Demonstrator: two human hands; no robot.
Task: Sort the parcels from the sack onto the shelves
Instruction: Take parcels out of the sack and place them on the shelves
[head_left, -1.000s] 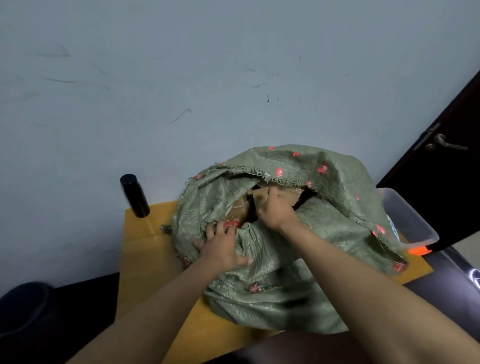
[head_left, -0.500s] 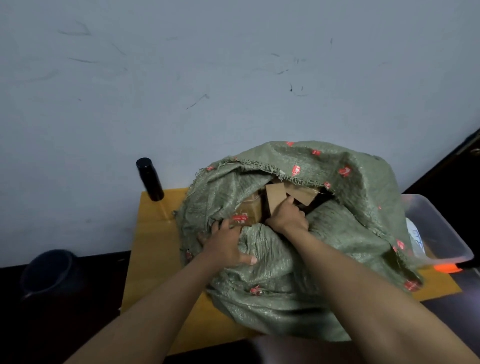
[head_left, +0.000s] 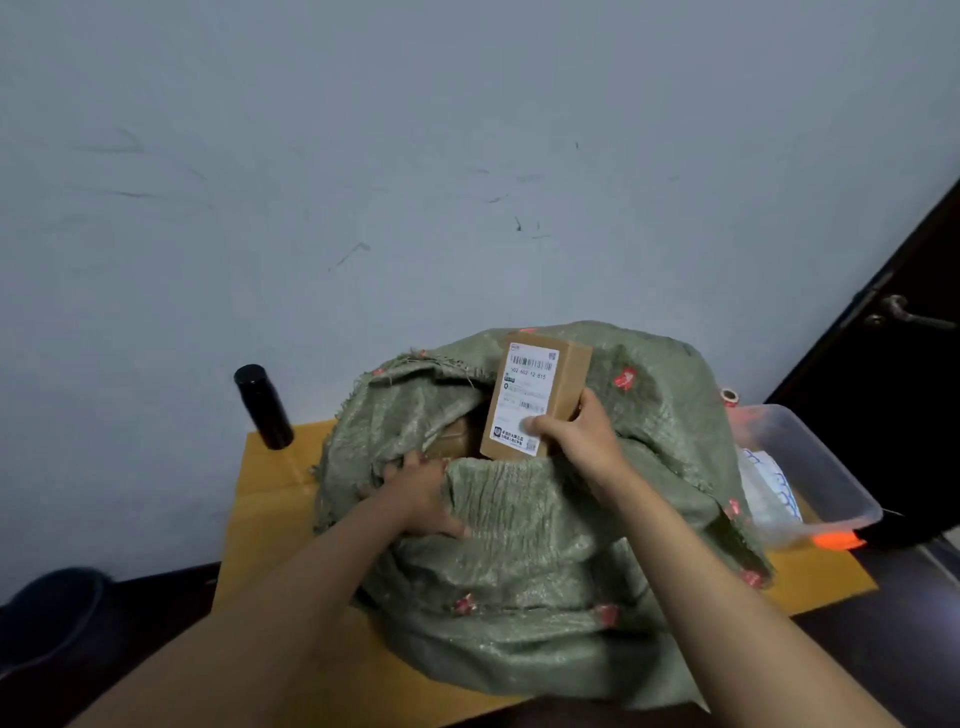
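Already lifted clear of the sack (head_left: 545, 561), at the centre of the frame: one brown parcel (head_left: 535, 395) with a white label, held upright above the sack's mouth. Grasped at its lower end by the right hand (head_left: 576, 436), thumb across the label, fingers curled behind the far side. Pressing down the front rim of the sack with the left hand (head_left: 421, 493), fingers curled over the cloth edge, thumb spread on the fabric. Probably only an early step: more brown cardboard visible inside the opening, just left of the parcel, so more still to take out. No shelves in view, so nothing seen as sorted. Resting on the yellow counter (head_left: 260, 499): the sack, a black bottle (head_left: 263, 407) at left, a clear plastic bin (head_left: 810, 478) at right.
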